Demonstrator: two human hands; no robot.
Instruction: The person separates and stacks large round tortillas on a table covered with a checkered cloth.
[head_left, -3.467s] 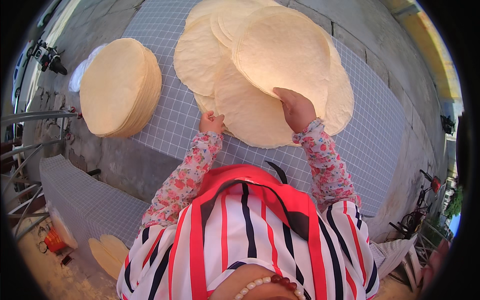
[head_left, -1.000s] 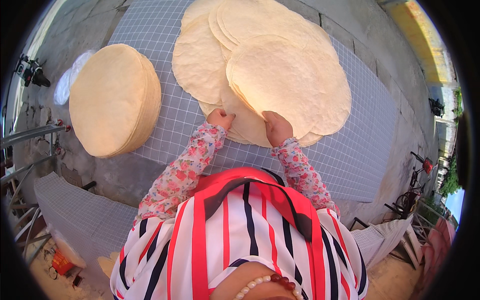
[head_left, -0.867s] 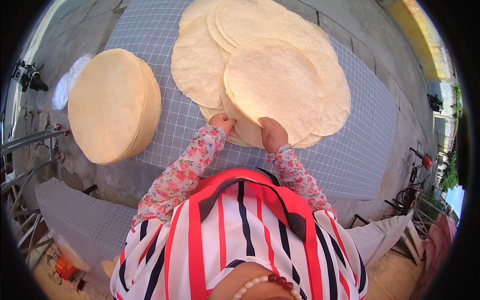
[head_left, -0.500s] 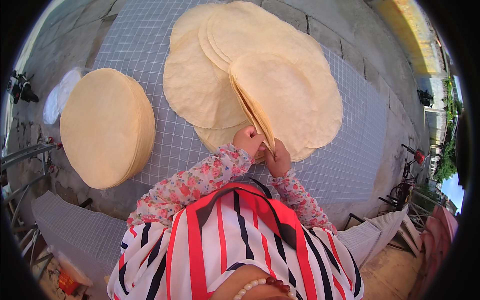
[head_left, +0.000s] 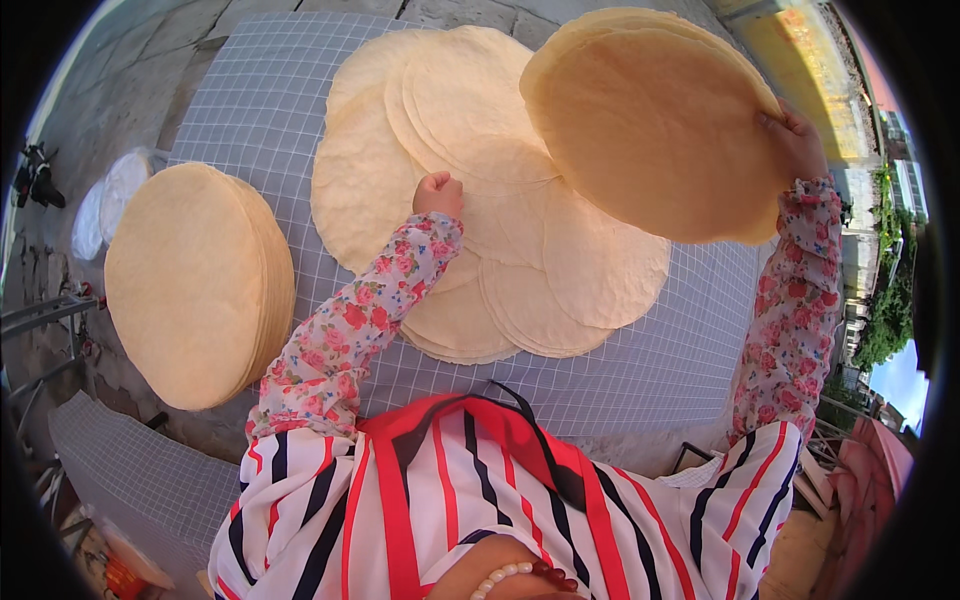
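Observation:
Several thin, round, tan rice papers [head_left: 370,160] lie fanned out and overlapping on a grey gridded mat. Over the far right of this spread, my right hand [head_left: 797,140] grips a bundle of rice papers [head_left: 650,130] by its right edge, holding it raised and tilted. The bundle covers part of the spread and the mat. My left hand [head_left: 438,196] is over the middle of the spread with its fingers curled in, and no sheet shows in it. Whether it touches the papers beneath, I cannot tell.
A tall, neat stack of round rice papers [head_left: 190,290] stands to the left. Beyond it are white plastic bags [head_left: 122,188]. The gridded mat [head_left: 245,110] spreads under the papers. Metal frames [head_left: 50,315] stand at the left rim, and a wall [head_left: 800,70] rises at far right.
My right hand has carried the bundle of rice papers up and to the right, off the spread. My left hand has let go of its edge and moved up and left.

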